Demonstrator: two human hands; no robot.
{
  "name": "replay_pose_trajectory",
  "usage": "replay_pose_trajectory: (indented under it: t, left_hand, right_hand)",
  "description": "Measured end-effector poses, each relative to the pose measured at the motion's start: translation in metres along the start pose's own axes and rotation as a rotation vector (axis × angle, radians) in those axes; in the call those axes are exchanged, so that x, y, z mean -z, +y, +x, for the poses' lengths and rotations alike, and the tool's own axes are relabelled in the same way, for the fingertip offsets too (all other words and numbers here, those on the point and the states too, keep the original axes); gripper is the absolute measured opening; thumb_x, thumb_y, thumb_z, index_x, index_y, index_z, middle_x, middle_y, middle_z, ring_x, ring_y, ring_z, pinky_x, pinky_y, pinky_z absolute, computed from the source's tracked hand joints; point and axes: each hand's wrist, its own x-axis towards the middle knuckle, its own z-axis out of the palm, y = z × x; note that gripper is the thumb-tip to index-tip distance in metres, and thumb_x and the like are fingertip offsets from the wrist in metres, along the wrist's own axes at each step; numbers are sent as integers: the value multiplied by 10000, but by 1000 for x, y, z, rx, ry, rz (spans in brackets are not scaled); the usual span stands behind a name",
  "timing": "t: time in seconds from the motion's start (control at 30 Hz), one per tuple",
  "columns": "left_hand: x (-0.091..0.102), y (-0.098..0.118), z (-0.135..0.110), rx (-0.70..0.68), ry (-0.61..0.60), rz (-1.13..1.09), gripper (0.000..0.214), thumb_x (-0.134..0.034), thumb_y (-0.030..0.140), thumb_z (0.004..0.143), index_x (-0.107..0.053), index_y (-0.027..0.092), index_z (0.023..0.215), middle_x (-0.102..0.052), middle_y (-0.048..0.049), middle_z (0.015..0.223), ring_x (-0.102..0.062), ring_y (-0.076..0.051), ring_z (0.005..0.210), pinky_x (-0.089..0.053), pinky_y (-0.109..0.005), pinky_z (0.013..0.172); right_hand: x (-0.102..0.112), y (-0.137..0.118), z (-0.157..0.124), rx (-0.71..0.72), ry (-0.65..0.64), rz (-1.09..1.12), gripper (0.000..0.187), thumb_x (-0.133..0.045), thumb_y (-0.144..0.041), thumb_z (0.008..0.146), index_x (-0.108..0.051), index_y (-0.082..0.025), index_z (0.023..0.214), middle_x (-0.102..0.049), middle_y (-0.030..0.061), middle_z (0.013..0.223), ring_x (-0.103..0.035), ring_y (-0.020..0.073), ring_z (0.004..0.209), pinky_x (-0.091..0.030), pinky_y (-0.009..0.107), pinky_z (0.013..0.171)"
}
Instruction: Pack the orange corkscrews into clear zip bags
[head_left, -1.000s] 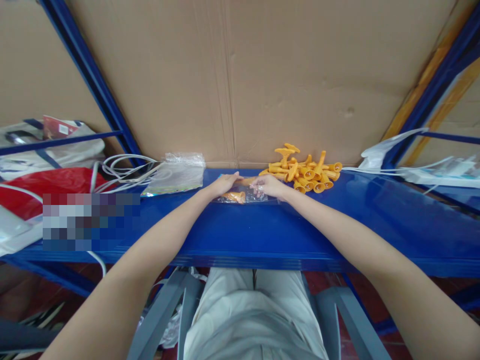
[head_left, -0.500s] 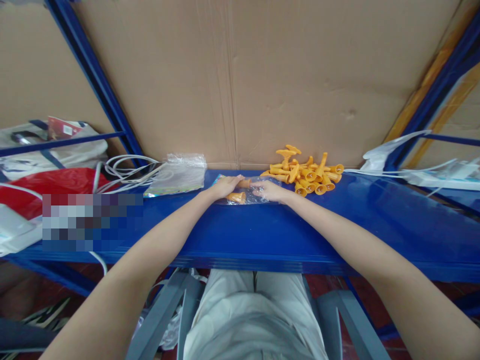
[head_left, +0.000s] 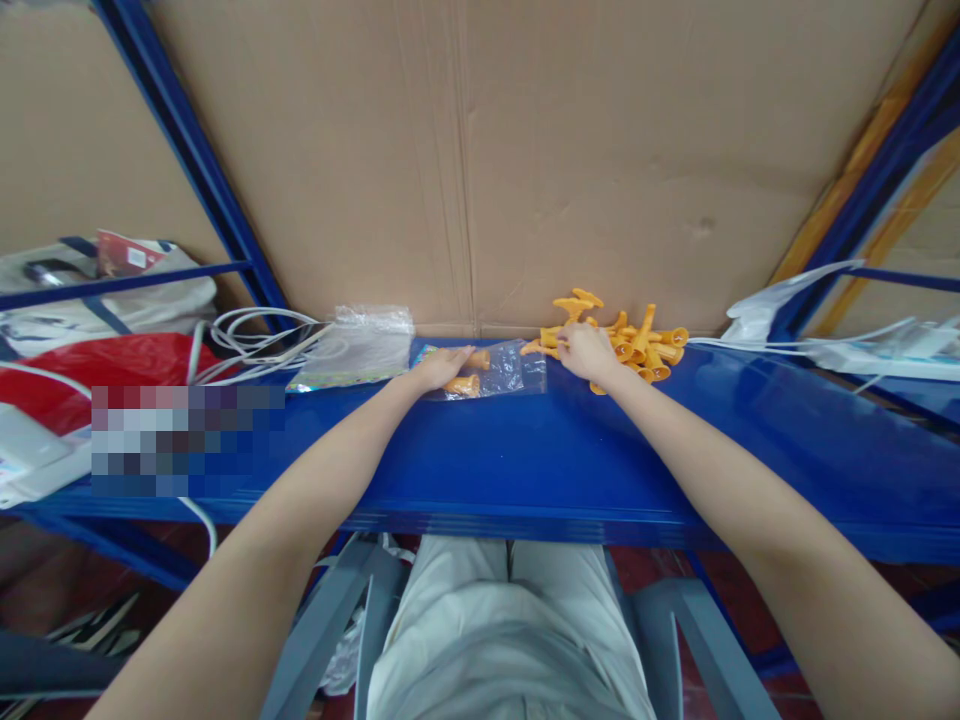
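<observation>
Uniformly yellow-orange pieces (head_left: pixel 640 346), some funnel-shaped

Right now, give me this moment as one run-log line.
left hand: on clear bag, two orange pieces inside | right hand: at orange pile, grasp unclear | clear packaging: left of that bag, on blue table

The flared plastic pieces (head_left: pixel 641 345) are yellow-orange, the transparent bag (head_left: pixel 511 372) colourless. The tabletop (head_left: pixel 495 465) is solid blue, the cardboard (head_left: pixel 600 150) plain tan.

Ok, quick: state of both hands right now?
Left hand: on the clear bag with orange pieces; grip cannot be told.
Right hand: at the orange pile; whether it holds a piece cannot be told.
</observation>
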Motion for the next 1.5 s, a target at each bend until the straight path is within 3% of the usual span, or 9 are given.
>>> replay_pose_trajectory:
  t: [0.13, 0.4, 0.57, 0.7, 0.83, 0.93, 1.2, 1.33, 1.5]
  left_hand:
    - [-2, -2, 1, 5, 2, 21, 641, -139, 462, 980, -532, 185, 1404, -522, -29, 1445, -391, -187, 1407, -266, -285, 1155]
    - [-2, -1, 0, -6, 36, -11, 627, -190, 483, 973, -559, 178, 1378, -538, -49, 1432, -408, -218, 1397, -277, -301, 1154]
    - [-1, 1, -1, 2, 23, -7, 626, -180, 468, 979, -534, 171, 1401, -510, -50, 1456, -391, -197, 1408, -262, -277, 1153]
    - [0, 3, -3, -2, 20, 12, 604, -159, 427, 988, -536, 198, 1400, -509, -22, 1456, -380, -183, 1414, -258, -287, 1156]
    - [2, 5, -5, 10, 5, 30, 613, -151, 429, 992, -548, 187, 1391, -530, -32, 1441, -387, -188, 1410, -250, -282, 1157]
    - [2, 5, -4, 15, 7, 26, 625, -149, 448, 991, -551, 179, 1386, -532, -44, 1436, -395, -190, 1406, -261, -283, 1152]
    - [1, 3, -3, 5, 12, 20, 640, -151, 458, 985, -554, 160, 1382, -528, -67, 1436, -411, -202, 1396, -273, -290, 1147]
    - [0, 2, -2, 6, 28, 31, 637, -151, 478, 981, -560, 194, 1378, -534, -43, 1434, -397, -209, 1404, -257, -309, 1158]
    - [0, 2, -2, -3, 13, 30, 646, -147, 467, 980, -536, 165, 1397, -517, -58, 1448, -399, -201, 1403, -255, -290, 1156]
  right_hand:
    - [-9, 0, -6, 108, -128, -176, 360, -464, -159, 873, -657, -99, 1171, -636, 209, 1222, -539, 311, 1193, -350, 449, 1006]
    - [-20, -3, 3, 46, -106, -112, 346, -503, -149, 834, -672, -144, 1137, -676, 202, 1165, -550, 356, 1165, -332, 532, 987]
    - [-12, 6, 5, -83, -102, 50, 302, -534, -282, 868, -678, -161, 1104, -704, 176, 1097, -609, 359, 1106, -349, 559, 992]
    - [-2, 21, 13, -195, 52, 316, 331, -585, -378, 856, -652, -165, 1101, -698, 153, 1041, -627, 345, 1068, -421, 534, 955]
    - [-8, 36, 28, -175, 239, 566, 311, -650, -383, 807, -617, -163, 1025, -678, 124, 998, -642, 292, 977, -504, 469, 885]
    - [-17, 40, 36, -160, 357, 702, 364, -682, -340, 780, -564, -173, 1082, -662, 113, 1052, -633, 265, 996, -515, 452, 893]
    - [-13, 24, 38, -54, 429, 898, 500, -609, -244, 811, -454, -216, 1286, -619, 114, 1202, -644, 209, 1003, -523, 376, 891]
    - [-11, 17, 33, -24, 358, 956, 482, -606, -243, 821, -461, -222, 1280, -649, 102, 1152, -647, 205, 1015, -518, 356, 895]
    - [-17, 7, 25, -32, 131, 1022, 462, -647, -138, 745, -507, -142, 1185, -680, 110, 1066, -671, 191, 937, -540, 329, 844]
